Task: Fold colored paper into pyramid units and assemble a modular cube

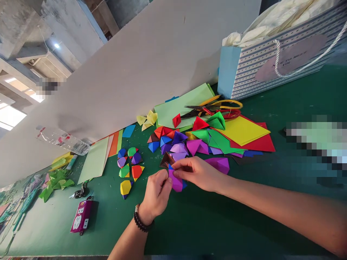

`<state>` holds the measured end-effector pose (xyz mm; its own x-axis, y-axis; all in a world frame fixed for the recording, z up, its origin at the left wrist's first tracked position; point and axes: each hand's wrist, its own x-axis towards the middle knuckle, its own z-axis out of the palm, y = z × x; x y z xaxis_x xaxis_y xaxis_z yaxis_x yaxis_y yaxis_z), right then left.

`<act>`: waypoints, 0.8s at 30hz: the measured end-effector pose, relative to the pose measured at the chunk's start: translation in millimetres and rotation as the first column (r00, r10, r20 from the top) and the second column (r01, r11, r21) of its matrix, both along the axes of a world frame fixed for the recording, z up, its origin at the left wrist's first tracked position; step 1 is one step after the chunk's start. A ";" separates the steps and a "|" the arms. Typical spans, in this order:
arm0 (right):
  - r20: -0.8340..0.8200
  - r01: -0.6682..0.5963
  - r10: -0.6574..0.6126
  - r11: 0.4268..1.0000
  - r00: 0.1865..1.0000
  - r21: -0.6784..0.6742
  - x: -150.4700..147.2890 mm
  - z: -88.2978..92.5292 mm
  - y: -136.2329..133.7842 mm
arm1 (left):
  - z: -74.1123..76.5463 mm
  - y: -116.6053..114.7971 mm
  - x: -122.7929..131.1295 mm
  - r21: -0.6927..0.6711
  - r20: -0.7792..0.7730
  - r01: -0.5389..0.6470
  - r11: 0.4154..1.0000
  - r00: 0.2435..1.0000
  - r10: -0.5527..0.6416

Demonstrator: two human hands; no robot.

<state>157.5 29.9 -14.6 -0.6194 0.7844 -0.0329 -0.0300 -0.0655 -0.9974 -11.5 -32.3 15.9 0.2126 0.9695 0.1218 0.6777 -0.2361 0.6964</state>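
Observation:
Between my hands is a folded paper piece (176,183), magenta with blue at its tip and lower edge. My left hand (157,191), with a dark bead bracelet at the wrist, is closed on its left side. The thumb and fingers of my right hand (197,172) pinch its upper right edge. Just behind it lies a brown folded paper piece (166,160). A loose pile of folded paper pieces (179,148) in purple, blue, red and green spreads beyond my hands. Left of them stand several finished-looking two-colour paper shapes (137,172) in short rows.
Scissors (211,108) lie on light green paper sheets (169,112) at the back. Yellow sheets (245,130) rest on red ones. A striped gift bag (271,61) stands back right. At left are a plastic bottle (65,141), a purple box-like item (82,216) and green scraps (56,180).

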 end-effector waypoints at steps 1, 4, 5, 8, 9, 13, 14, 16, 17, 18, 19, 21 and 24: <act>0.007 -0.005 0.005 1.000 1.000 0.004 0.1 0.3 0.1 | 0.5 0.1 -0.1 -0.016 0.012 -0.003 1.000 1.000 0.003; 0.033 -0.009 0.009 1.000 0.999 0.024 0.7 1.3 0.3 | 1.3 1.9 -1.9 -0.075 0.059 0.001 0.997 0.998 0.004; 0.043 -0.011 0.010 0.999 0.999 0.035 1.0 1.7 0.1 | 1.4 2.9 -2.6 -0.098 0.073 0.009 0.995 0.997 -0.002; 0.080 -0.027 0.020 0.996 0.997 0.087 1.8 2.2 -0.9 | 1.0 5.3 -4.1 -0.159 0.092 0.020 0.987 0.996 -0.005; 0.090 -0.032 0.023 0.994 0.996 0.100 2.0 2.1 -1.3 | 0.7 5.6 -4.2 -0.174 0.088 0.019 0.985 0.996 -0.003; 0.103 -0.036 0.024 0.993 0.994 0.116 2.1 1.0 -1.7 | 0.1 4.6 -3.5 -0.166 0.056 0.032 0.986 0.998 -0.023; 0.104 -0.034 0.022 0.992 0.994 0.121 2.1 1.0 -1.4 | 0.2 4.2 -3.4 -0.152 0.048 0.035 0.988 0.998 -0.028; 0.111 -0.035 0.021 0.991 0.994 0.127 2.2 1.5 -0.7 | 0.8 4.0 -3.3 -0.127 0.033 0.035 0.991 0.999 -0.031; 0.117 -0.037 0.022 0.991 0.993 0.129 2.3 2.0 -0.4 | 1.3 4.2 -3.3 -0.119 0.025 0.036 0.992 0.999 -0.033; 0.125 -0.041 0.024 0.990 0.992 0.135 2.5 2.5 -0.2 | 1.7 4.5 -3.3 -0.113 0.015 0.036 0.993 0.999 -0.035; 0.134 -0.045 0.026 0.989 0.991 0.143 2.6 3.0 -0.1 | 1.9 4.9 -3.1 -0.105 0.003 0.035 0.994 0.999 -0.035; 0.157 -0.052 0.025 0.984 0.987 0.172 2.7 3.5 -0.5 | 1.9 5.5 -2.7 -0.093 -0.023 0.020 0.995 0.999 -0.022; 0.174 -0.054 0.019 0.978 0.985 0.199 2.3 2.8 -1.7 | -0.3 5.7 -2.0 -0.095 -0.040 -0.013 0.995 0.999 0.010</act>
